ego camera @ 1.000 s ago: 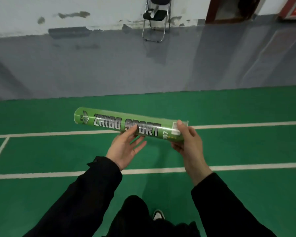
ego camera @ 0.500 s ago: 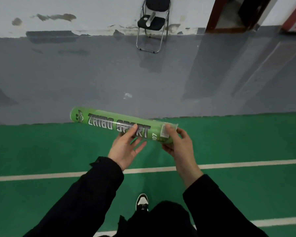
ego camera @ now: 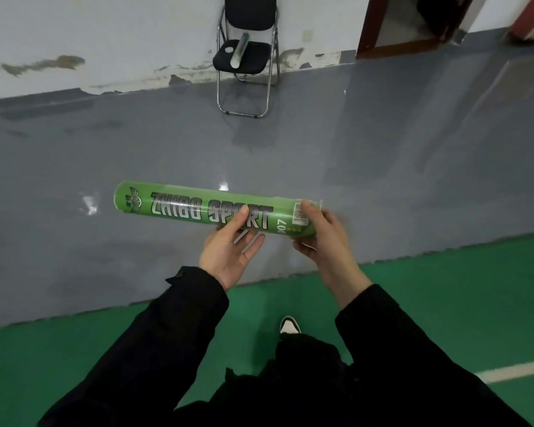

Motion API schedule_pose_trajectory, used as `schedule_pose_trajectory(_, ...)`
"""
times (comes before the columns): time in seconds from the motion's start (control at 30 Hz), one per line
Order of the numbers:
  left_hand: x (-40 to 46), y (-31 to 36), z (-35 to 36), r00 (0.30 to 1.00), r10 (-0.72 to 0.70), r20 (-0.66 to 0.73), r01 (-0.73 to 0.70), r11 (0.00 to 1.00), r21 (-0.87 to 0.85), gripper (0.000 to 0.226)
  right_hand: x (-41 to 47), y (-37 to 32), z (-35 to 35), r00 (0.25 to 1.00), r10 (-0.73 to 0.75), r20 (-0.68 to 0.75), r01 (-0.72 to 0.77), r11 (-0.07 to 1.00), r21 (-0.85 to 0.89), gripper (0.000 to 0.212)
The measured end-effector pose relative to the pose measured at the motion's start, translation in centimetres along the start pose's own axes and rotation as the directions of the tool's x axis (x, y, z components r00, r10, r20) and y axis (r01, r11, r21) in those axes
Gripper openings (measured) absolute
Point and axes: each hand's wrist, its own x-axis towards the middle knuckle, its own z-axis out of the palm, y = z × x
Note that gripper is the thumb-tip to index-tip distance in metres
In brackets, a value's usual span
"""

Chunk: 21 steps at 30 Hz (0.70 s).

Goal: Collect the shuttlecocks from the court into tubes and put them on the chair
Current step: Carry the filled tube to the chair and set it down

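I hold a green shuttlecock tube (ego camera: 185,206) marked "ZHIBO SPORT" level in front of me. My left hand (ego camera: 228,248) supports it from below near the middle, thumb on its front and fingers loosely spread. My right hand (ego camera: 321,238) grips the tube's right end, thumb on the barcode label. Straight ahead against the wall stands a black folding chair (ego camera: 247,57) with a silver-grey tube (ego camera: 239,50) lying on its seat. The contents of the green tube are hidden.
Grey floor (ego camera: 383,167) stretches between me and the chair; the green court (ego camera: 444,303) with a white line (ego camera: 518,371) lies under my feet. A dark doorway (ego camera: 413,23) opens at the upper right. My shoe (ego camera: 289,325) shows below.
The chair has come closer and larger, and the green court edge has slid down under my feet as I walk forward. Both hands keep the same hold on the tube.
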Motion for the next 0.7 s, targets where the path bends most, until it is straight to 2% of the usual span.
schedule_pose_trajectory(0.23, 16.7, 10.8, 6.2, 0.997, 0.048, -0.053, -0.053, 0.995, -0.086, 0.057, 18.6, -10.8, 6.0, 0.997, 0.033, 0.069, -0.027, 0.996, -0.088, 0.045)
schedule_pose_trajectory(0.3, 22.3, 13.3, 7.4, 0.997, 0.051, -0.061, -0.057, 0.994, -0.095, 0.055, 24.5, -13.0, 7.7, 0.997, 0.04, 0.065, -0.033, 0.995, -0.096, 0.045)
schedule_pose_trajectory(0.4, 31.3, 17.1, 9.0, 0.997, 0.059, -0.039, -0.063, 0.992, -0.113, 0.051, 33.7, -16.0, 10.4, 0.998, 0.034, 0.047, -0.03, 0.995, -0.091, 0.044)
schedule_pose_trajectory(0.7, 56.2, 32.2, 16.7, 0.999, 0.033, 0.025, -0.031, 0.995, -0.1, 0.068, 57.5, -29.1, 19.2, 0.999, 0.041, -0.01, -0.042, 0.997, -0.063, 0.048)
